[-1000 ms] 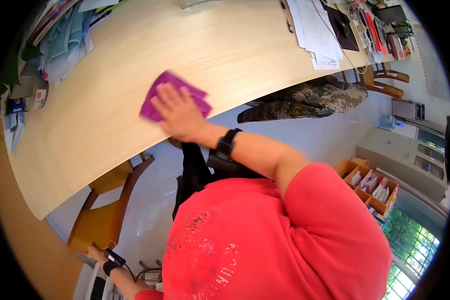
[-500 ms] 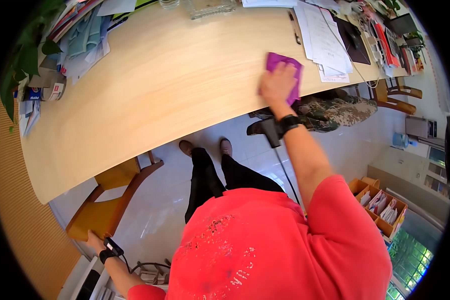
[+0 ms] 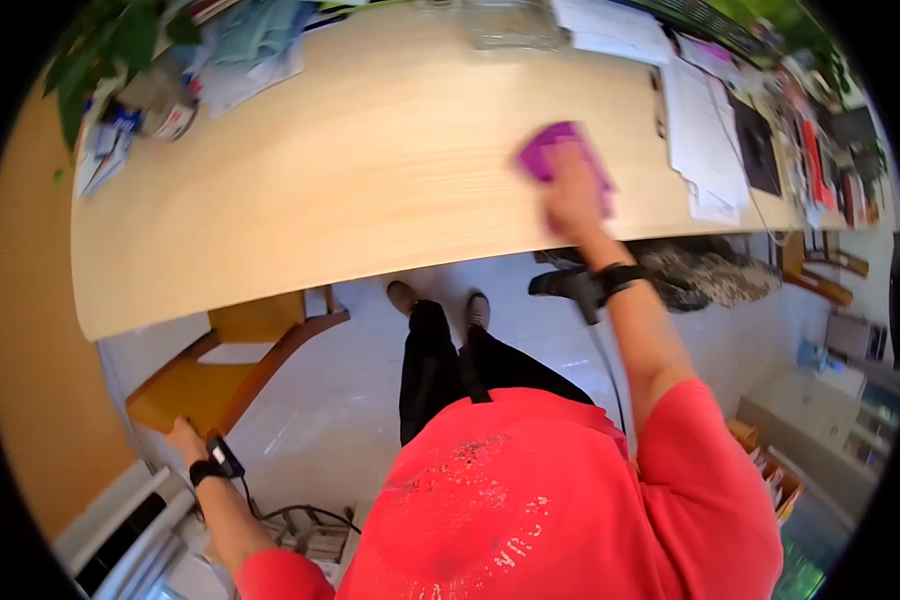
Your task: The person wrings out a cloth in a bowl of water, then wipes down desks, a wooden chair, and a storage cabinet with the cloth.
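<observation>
My right hand (image 3: 574, 195) presses a folded purple cloth (image 3: 540, 155) against the light wooden table (image 3: 350, 170), right of its middle. The cloth shows past the fingertips and along the hand's right side; motion blurs both. At the lower left, my left hand (image 3: 186, 440) grips the edge of a wooden chair (image 3: 192, 392) with a yellow-brown seat, beside the table's near edge. Both wrists wear black bands with a cabled device.
Papers (image 3: 705, 140) and a dark pad (image 3: 755, 145) lie at the table's right. A glass tray (image 3: 515, 25) stands at the far edge. A plant (image 3: 130, 40), a can (image 3: 170, 118) and cloths fill the far left. Camouflage fabric (image 3: 715, 270) hangs below the right edge.
My right hand and the cloth swept right across the table, then came slightly back toward its middle. My left hand stays on the chair. The view has turned and shifted.
</observation>
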`<state>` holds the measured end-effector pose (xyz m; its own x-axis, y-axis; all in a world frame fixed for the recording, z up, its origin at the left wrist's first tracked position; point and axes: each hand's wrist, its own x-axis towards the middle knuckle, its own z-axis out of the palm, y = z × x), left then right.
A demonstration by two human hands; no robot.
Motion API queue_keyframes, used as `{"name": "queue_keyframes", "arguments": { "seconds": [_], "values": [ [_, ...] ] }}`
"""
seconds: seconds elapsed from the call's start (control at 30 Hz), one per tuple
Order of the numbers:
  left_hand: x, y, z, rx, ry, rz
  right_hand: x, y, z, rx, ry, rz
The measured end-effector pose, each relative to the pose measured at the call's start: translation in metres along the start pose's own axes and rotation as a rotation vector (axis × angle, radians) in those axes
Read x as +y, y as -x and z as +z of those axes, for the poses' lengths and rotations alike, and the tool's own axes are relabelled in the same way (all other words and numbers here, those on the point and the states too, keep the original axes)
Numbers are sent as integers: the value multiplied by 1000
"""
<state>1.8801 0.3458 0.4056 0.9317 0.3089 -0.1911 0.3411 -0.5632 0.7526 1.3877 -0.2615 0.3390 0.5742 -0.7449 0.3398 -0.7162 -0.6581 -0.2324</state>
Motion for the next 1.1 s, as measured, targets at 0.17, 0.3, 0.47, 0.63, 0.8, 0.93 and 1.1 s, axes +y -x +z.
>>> {"name": "queue_keyframes", "arguments": {
  "seconds": [0.17,0.3,0.47,0.63,0.8,0.93,1.1],
  "values": [
    [-1,15,8,116,11,271,8,-64,16,-77,282,649],
    [4,19,12,111,45,85,-141,-107,44,-213,154,190],
    [26,46,17,151,68,30,-328,-90,96,-270,-199,-458],
    [24,56,17,153,149,101,-340,-60,66,-566,-479,-1025],
    [52,76,18,126,269,-3,-291,-114,72,-479,-221,-637],
    [52,76,18,143,248,-18,-371,-131,132,-282,-62,-295],
    [52,75,20,173,232,-27,-532,-164,179,-402,-227,-687]
  ]
}}
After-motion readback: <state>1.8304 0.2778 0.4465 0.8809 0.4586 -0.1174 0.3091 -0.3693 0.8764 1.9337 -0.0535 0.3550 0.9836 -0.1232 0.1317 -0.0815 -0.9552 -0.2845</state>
